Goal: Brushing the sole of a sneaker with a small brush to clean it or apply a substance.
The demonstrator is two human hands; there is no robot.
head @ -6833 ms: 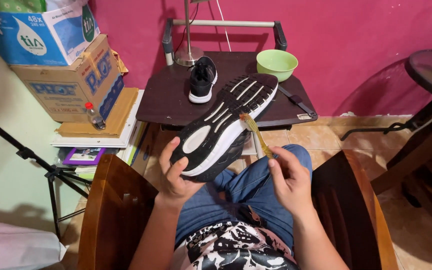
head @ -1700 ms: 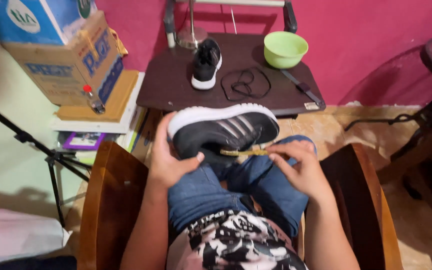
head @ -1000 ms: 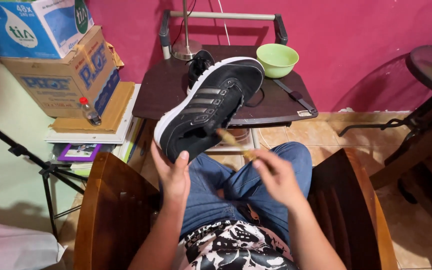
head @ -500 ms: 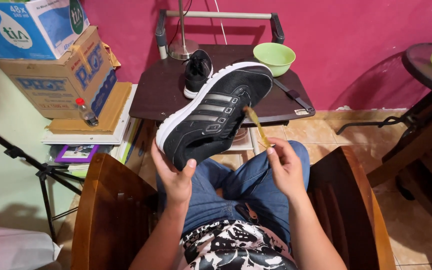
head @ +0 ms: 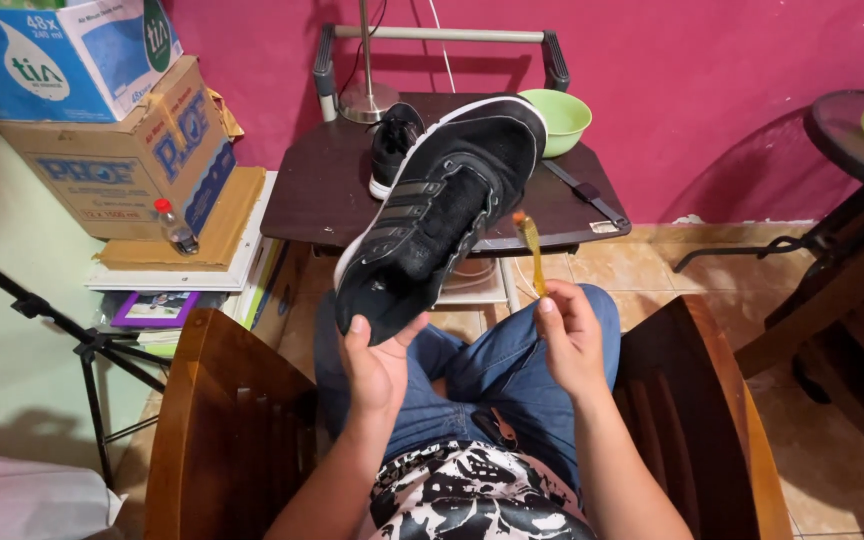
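Right now the left hand (head: 377, 365) is closed round the heel of a black sneaker (head: 439, 205), toe pointing up and away, w/ the right hand (head: 572, 335) pinching a thin yellow brush (head: 530, 252) upright just beside the shoe's side. Best to keep the heel braced firm and stroke short along the edge. Beyond the hands: dark desk (head: 327, 195) w/ second sneaker (head: 394, 145), green bowl (head: 562, 118); pink wall, tiled floor.
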